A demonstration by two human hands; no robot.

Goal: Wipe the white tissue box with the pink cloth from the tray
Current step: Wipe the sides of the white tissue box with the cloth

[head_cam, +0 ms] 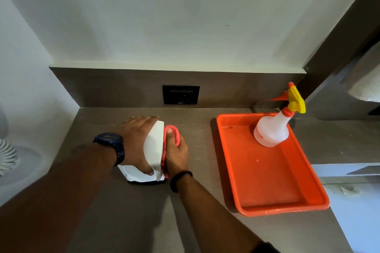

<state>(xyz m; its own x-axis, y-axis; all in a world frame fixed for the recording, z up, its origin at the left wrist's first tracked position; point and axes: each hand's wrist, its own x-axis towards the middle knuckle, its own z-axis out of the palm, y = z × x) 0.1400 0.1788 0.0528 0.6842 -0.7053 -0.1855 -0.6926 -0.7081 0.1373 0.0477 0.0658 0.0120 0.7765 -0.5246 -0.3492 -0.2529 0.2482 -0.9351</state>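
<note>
- Head view: a brown counter [131,207] is shown from above, with a wall behind it and a dark socket [181,94] set in the back panel.
- The box [154,145], white, is located left of centre on the counter, tilted so that one long face is turned to the right. A white flap and a dark edge are visible at its near end.
- The left hand [134,139] is laid over the box from the left; the fingers are wrapped on the far end and the thumb on the near end, so the box is gripped. A dark watch [110,141] is worn on that wrist.
- The cloth [171,141], pink, is held bunched in the right hand [176,156] and is pressed against the right face of the box. A black band [181,177] is worn on the right wrist.
- The tray [287,201], orange, is placed on the right side of the counter, well apart from the box.
- A spray bottle [273,129] with a yellow and orange head is stood upright in the far part of the tray.
</note>
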